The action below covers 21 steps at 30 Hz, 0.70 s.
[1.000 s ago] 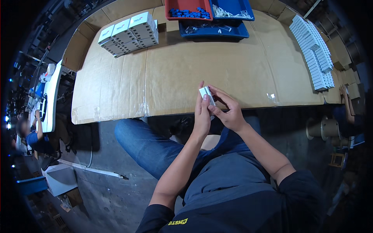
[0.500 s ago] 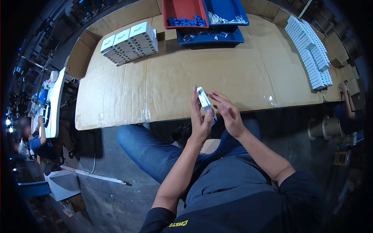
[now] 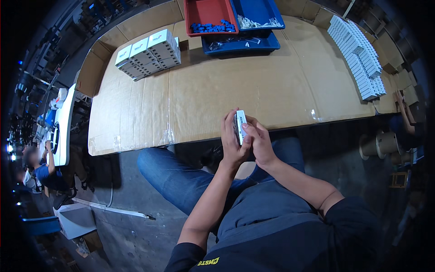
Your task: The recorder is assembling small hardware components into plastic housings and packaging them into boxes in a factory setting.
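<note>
Between my two hands is a small white box-shaped piece, standing on edge above my lap at the near edge of the table. My left hand wraps its left side, fingers behind it and thumb at its lower end. From the other side my right hand closes on it, the thumb pressed on its face. The fingers cover much of the piece, so its far side is hidden.
Stacked white boxes stand at the table's far left. A red tray of blue parts and a blue tray of white parts rest above a lower blue tray. Rows of white pieces line the right. A co-worker sits at left.
My right hand has come in from the right and closed on the white piece. The piece has turned more upright, and my left fingers have curled round it.
</note>
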{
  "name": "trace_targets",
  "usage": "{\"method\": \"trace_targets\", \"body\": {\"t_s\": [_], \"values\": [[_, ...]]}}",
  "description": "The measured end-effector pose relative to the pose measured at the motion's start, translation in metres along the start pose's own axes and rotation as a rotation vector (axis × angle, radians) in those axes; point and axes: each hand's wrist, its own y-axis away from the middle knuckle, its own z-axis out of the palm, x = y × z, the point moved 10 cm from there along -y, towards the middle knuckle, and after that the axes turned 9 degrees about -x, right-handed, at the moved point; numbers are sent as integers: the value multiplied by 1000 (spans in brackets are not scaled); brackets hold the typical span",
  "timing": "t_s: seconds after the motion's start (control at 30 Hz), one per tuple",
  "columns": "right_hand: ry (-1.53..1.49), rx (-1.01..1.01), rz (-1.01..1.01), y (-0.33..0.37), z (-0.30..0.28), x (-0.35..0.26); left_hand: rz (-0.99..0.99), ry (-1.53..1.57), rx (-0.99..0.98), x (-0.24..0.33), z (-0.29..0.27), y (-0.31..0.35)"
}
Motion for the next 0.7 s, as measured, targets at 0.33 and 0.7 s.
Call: {"method": "trace_targets", "body": {"t_s": [0.33,0.7], "values": [[273,-3,-106,9,6,-9,-11,80,139,-5,-10,4],[277,63,-77,8,-5,-4,-128,193,134,-17,2,11]]}}
